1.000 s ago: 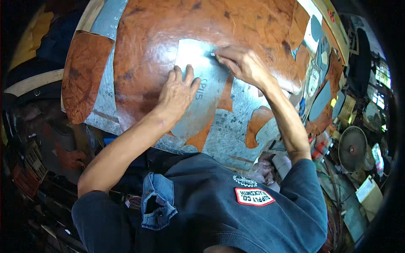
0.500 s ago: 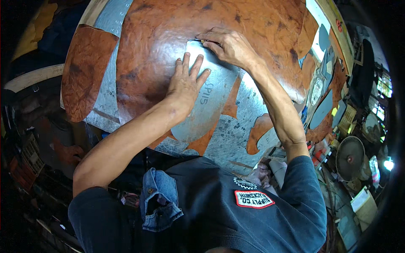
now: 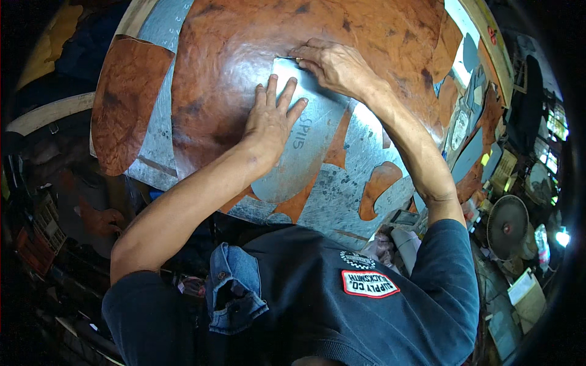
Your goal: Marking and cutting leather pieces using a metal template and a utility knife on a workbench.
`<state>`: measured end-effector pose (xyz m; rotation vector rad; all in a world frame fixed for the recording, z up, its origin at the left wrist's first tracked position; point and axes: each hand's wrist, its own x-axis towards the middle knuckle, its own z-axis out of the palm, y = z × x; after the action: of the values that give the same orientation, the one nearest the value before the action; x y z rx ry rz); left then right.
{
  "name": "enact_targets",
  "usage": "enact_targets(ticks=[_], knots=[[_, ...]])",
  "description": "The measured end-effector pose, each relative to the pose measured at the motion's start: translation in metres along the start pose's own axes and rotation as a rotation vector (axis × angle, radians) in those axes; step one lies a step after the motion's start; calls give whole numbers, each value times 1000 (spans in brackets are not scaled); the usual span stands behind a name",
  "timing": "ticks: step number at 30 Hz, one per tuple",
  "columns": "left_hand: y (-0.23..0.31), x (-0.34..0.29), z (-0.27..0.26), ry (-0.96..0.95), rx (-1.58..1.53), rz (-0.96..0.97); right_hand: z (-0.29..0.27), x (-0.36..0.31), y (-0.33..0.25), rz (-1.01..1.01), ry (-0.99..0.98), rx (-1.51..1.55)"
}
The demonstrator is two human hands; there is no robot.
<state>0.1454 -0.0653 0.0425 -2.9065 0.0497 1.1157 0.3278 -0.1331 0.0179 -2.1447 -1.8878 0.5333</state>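
Note:
A large sheet of mottled brown leather (image 3: 213, 67) lies over a grey metal-topped table (image 3: 336, 195). On it rests a grey metal template (image 3: 311, 116), narrow at its far end and rounded toward me. My left hand (image 3: 267, 125) presses flat on the template with fingers spread. At the template's far edge, my right hand (image 3: 340, 66) is closed around a small knife (image 3: 298, 59); only a thin dark tip and a brassy bit show, the rest hidden by the fingers. The tip is close to the template's far left corner.
A separate cut leather piece (image 3: 128, 100) lies at the left edge. Near me sits a curved leather offcut (image 3: 379, 186), with narrow strips beside the template. More grey templates (image 3: 469, 155) are on the right. Farther right stand a round fan (image 3: 508, 229) and a clipboard (image 3: 526, 296).
My right hand and forearm have shifted slightly right, the elbow more so. The whole view has also moved a little. My left hand stays flat on the template.

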Motion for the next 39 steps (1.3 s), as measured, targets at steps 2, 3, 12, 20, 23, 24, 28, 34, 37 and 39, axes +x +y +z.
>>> enact_targets(ticks=[2, 3, 12, 20, 23, 24, 28, 34, 37, 39], knots=[[1, -1, -1, 0, 4, 3, -2, -7, 2, 20, -10, 1], [1, -1, -2, 3, 8, 4, -1, -11, 4, 44, -3, 30], [-1, -2, -12, -49, -52, 23, -17, -52, 14, 204, -68, 45], [3, 0, -11, -29, -47, 6, -14, -82, 35, 246, -82, 28], [4, -1, -12, -44, -33, -4, -13, -94, 40, 206, -50, 8], [4, -1, -13, -43, -31, 3, -12, -98, 41, 194, -20, 13], [3, 0, -9, -29, -39, -6, -9, -113, 34, 269, 31, 97], [1, -3, -11, -17, -4, -4, -9, -162, 15, 507, 69, 139], [5, -5, -15, 5, 42, 18, 10, -192, 0, 602, 181, 138], [4, -4, -14, 28, 90, 35, 21, -198, -16, 656, 357, 303]])
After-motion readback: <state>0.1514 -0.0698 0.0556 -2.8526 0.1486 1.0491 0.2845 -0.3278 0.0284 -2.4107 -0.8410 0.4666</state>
